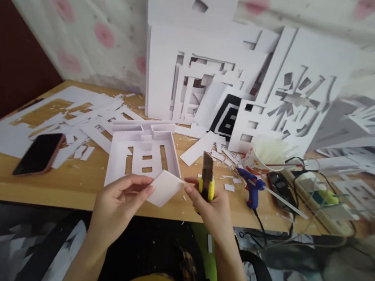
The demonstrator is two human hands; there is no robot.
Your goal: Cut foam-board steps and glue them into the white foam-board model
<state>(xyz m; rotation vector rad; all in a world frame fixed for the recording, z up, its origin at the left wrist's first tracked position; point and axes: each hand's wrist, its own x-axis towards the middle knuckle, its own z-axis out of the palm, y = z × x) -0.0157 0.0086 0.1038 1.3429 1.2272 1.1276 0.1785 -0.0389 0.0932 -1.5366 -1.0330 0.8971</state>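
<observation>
My left hand (122,203) pinches a small white foam board piece (165,189) by its left corner, thumb on top. In my right hand (215,209) is a yellow and black utility knife (207,184), its blade out and pointing up and away from me. The right thumb and a fingertip are at the right corner of the white piece; whether they grip it I cannot tell. Just behind the hands lies a white cut-out character with raised edge walls (172,154), partly hidden by the left hand and the piece.
A phone (38,154) lies at left beside white scraps (88,120). Large cut sheets (160,79) lean against the curtain. On the right are a blue glue gun (253,188), a tub of glue sticks (256,159) and a power strip (322,205) with tangled cables.
</observation>
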